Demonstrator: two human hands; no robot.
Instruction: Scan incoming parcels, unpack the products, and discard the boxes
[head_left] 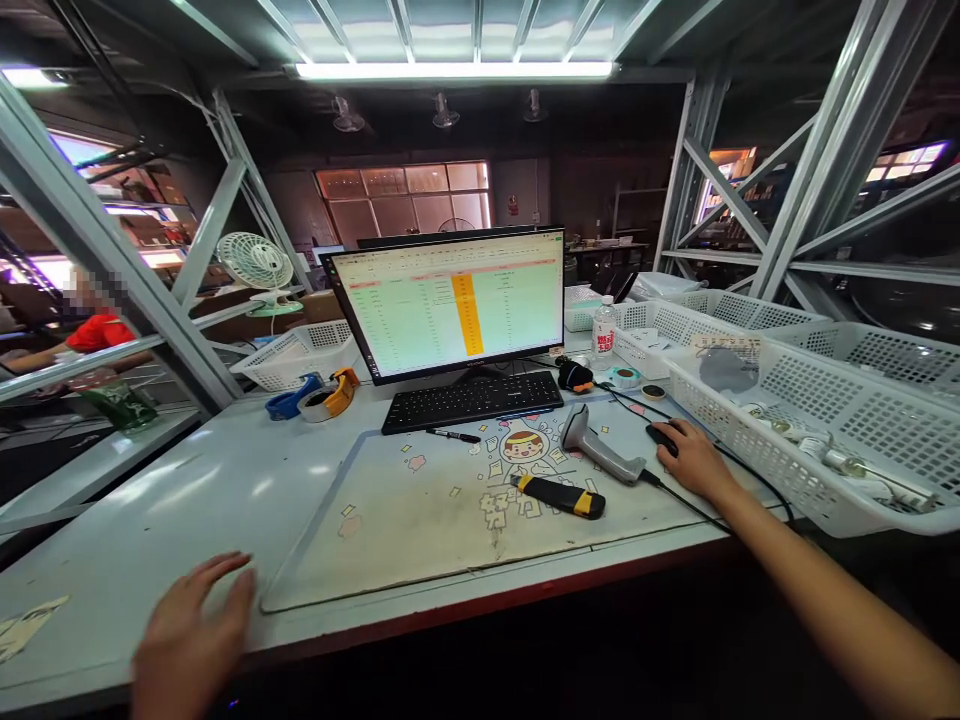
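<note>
My right hand (pixel 694 455) rests over a black computer mouse (pixel 661 438) at the right of the printed desk mat (pixel 420 520). Slightly blurred, my left hand (pixel 196 625) hovers at the desk's front left edge, thumb and fingers apart, holding nothing. Between the hands lie a grey barcode scanner (pixel 600 450) with its cable and a black and yellow utility knife (pixel 559 495). A black marker (pixel 453 435) sits below the keyboard (pixel 474 397). The monitor (pixel 450 305) behind shows a spreadsheet with an orange column.
White plastic baskets (pixel 795 440) with small items line the right side. Two tape dispensers (pixel 330 396), a basket (pixel 304 355) and a green fan (pixel 256 262) stand at left. A water bottle (pixel 603 335) is beside the monitor. Metal posts frame the desk; a person in red (pixel 101 330) is beyond.
</note>
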